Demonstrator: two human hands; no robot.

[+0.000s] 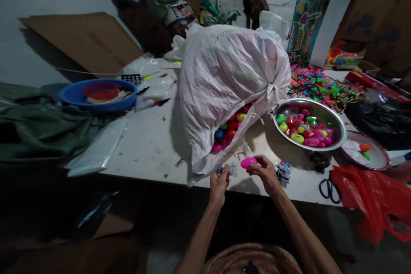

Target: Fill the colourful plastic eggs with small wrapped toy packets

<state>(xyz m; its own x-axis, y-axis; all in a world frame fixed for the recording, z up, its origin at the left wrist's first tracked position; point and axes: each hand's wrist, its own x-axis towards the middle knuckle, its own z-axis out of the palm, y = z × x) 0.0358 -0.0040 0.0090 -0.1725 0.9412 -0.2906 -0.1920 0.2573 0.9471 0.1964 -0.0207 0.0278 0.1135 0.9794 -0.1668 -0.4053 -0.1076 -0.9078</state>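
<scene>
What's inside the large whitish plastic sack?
Through its opening, the large whitish plastic sack shows shiny pink, red, blue, green and yellow egg-shaped pieces. Deeper contents are hidden behind its walls.

Blue basin (105, 106) with a red container (101, 90) inside; dark-handled scissors (330, 189) beside a red plastic bag (366, 199).

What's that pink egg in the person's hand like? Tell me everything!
The pink egg is bright, smooth and a bit shiny, and looks like plastic. It's tipped onto its side, pinched by the right hand over the near part of the table, just in front of the white sack. Any seam is too small to see.
</scene>
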